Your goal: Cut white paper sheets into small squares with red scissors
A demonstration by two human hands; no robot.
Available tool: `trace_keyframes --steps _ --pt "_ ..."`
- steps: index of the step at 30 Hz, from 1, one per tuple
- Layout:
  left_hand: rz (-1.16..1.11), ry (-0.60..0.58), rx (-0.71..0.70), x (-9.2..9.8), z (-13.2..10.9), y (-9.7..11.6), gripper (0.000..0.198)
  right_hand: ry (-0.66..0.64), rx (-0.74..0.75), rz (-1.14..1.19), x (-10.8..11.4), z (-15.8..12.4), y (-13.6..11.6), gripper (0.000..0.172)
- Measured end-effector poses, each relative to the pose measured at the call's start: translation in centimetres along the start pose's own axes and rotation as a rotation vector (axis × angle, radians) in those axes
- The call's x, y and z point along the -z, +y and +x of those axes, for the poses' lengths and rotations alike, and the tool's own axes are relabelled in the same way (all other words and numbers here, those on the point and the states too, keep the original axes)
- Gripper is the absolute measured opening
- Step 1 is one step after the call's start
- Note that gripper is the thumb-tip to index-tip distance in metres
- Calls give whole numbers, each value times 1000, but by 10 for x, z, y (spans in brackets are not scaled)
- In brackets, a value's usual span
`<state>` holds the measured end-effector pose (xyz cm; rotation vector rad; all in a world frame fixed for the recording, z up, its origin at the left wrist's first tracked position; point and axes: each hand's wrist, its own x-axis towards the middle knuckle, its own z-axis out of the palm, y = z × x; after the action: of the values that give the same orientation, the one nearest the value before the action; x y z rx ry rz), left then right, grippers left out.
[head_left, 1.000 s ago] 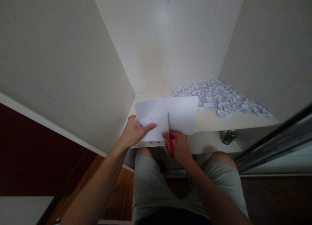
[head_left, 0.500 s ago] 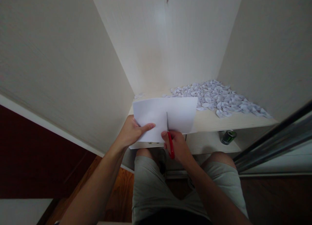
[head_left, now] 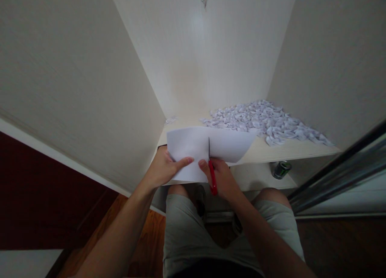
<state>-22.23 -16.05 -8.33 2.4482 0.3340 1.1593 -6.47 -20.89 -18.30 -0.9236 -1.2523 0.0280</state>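
A sheet of white paper [head_left: 188, 143] is held up above the shelf's front edge. My left hand [head_left: 165, 165] grips its left side, thumb on top and fingers mostly hidden beneath. In my right hand [head_left: 221, 177] is a pair of red-handled scissors [head_left: 213, 179]. One dark blade lies over the paper near its middle, pointing away from me; the other blade is hidden underneath. The paper to the right of the blade bends off to the side. Behind the paper, a heap of small white paper scraps [head_left: 256, 115] covers the right part of the shelf.
The pale shelf [head_left: 271, 151] sits between two cabinet side walls. A few scraps [head_left: 171, 120] lie in its left back corner. On the lower shelf stands a dark can [head_left: 281, 170]. A dark-framed sliding door [head_left: 337, 177] is at right. My knees are under the paper.
The scissors' blades sit farther into the paper, and its right part has swung out to the right and bent. Both hands have shifted only slightly. The view has moved a little.
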Motion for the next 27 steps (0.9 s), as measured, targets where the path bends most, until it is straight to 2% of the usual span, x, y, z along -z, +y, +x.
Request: trace_keyframes --steps 7,16,21,27 --pt "-51 7 -2 -1 0 -6 37 -11 16 20 1 1 -3 74" --pt "-27 53 -25 -2 0 -6 41 90 -12 53 0 2 -9 73" --pt "-12 60 -10 -2 2 -8 42 73 -143 182 -7 -2 -7 69" --pt "-42 46 6 -2 1 -9 40 28 -110 171 -8 -1 0 68"
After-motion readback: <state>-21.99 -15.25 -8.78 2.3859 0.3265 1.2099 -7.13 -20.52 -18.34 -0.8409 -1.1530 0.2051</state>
